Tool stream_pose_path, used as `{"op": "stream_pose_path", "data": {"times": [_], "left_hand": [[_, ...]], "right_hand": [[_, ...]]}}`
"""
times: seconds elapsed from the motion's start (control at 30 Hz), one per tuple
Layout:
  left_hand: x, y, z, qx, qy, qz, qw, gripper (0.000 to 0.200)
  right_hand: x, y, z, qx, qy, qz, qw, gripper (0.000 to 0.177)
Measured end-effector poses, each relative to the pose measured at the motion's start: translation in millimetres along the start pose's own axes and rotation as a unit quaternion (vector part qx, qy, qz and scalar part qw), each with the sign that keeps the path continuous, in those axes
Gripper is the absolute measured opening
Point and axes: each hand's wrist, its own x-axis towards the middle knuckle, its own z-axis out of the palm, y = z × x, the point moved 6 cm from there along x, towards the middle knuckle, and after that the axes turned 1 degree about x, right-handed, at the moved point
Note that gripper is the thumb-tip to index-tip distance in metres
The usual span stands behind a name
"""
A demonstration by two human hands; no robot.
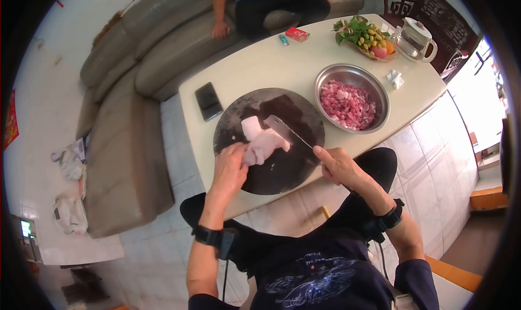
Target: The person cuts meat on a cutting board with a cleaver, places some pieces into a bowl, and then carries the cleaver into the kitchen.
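Note:
A pale slab of meat (267, 147) lies on a dark round chopping board (271, 181). My left hand (232, 166) presses on its lower left end, with the fingers curled over it. In my right hand (339, 166) is the handle of a cleaver (285, 126), whose blade lies over the board beside the meat's upper right side. To the right of the board, a metal bowl (381, 93) holds chopped pink meat (347, 105).
A phone (208, 101) lies left of the board. Toward the far side are a red box (297, 34), a fruit plate (374, 55), a glass pitcher (415, 40) and crumpled tissue (395, 79). Another person (277, 9) sits on the sofa (173, 71) behind the table (266, 58).

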Motion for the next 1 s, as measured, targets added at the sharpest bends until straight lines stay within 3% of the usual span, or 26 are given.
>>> {"op": "stream_pose_path", "data": {"times": [0.03,0.07,0.17,0.23,0.3,0.37,0.4,0.47,0.5,0.57,0.6,0.63,0.7,1.0], "left_hand": [[4.6,-2.1,7.1,-0.007,-0.087,-0.005,0.996,0.040],[6.6,-4.1,5.4,0.040,-0.093,-0.032,0.994,0.028],[10.1,1.4,-2.7,0.079,-0.158,-0.018,0.984,0.022],[6.9,-1.3,-0.4,0.019,-0.112,0.025,0.993,0.019],[2.0,1.1,-2.4,-0.040,-0.065,0.066,0.995,0.017],[-2.2,-11.0,10.5,-0.121,-0.135,-0.079,0.980,0.015],[-5.2,-12.1,15.0,-0.121,-0.134,-0.081,0.980,0.015],[-21.0,-28.2,33.7,-0.406,-0.121,-0.255,0.869,0.014],[-24.4,-24.3,33.6,-0.406,-0.122,-0.256,0.869,0.014],[-37.3,-12.9,41.9,-0.606,-0.127,-0.354,0.701,0.016],[-40.9,-4.6,43.1,-0.660,-0.132,-0.339,0.658,0.021],[-48.2,1.8,43.8,-0.662,-0.131,-0.342,0.654,0.021],[-64.8,20.4,49.5,-0.724,-0.154,-0.332,0.585,0.028],[-108.0,26.3,71.6,-0.707,-0.144,-0.380,0.579,0.029]], "right_hand": [[-3.0,0.8,0.8,0.009,-0.002,0.012,1.000,0.067],[-5.4,2.2,1.5,0.007,-0.001,0.015,1.000,0.067],[-5.5,2.7,1.4,-0.006,0.002,0.019,1.000,0.067],[-5.1,-1.0,3.9,-0.010,0.001,-0.021,1.000,0.065],[-3.8,-6.2,6.0,-0.017,-0.010,0.004,1.000,0.063],[-1.7,-3.6,10.3,-0.025,-0.018,0.027,0.999,0.062],[2.1,-2.1,14.1,-0.034,-0.016,-0.008,0.999,0.060],[3.7,-4.2,20.0,-0.042,-0.015,-0.044,0.998,0.059],[3.6,-4.5,23.9,-0.045,-0.021,-0.038,0.998,0.056],[4.1,-6.3,28.8,-0.050,-0.030,-0.030,0.998,0.053],[3.1,-13.8,29.9,-0.080,-0.012,-0.089,0.993,0.049],[1.1,-20.7,30.3,-0.112,0.003,-0.146,0.983,0.046],[2.4,-21.8,31.6,-0.138,-0.006,-0.155,0.978,0.043],[-21.6,-43.9,42.2,-0.226,0.001,-0.183,0.957,0.038]]}}
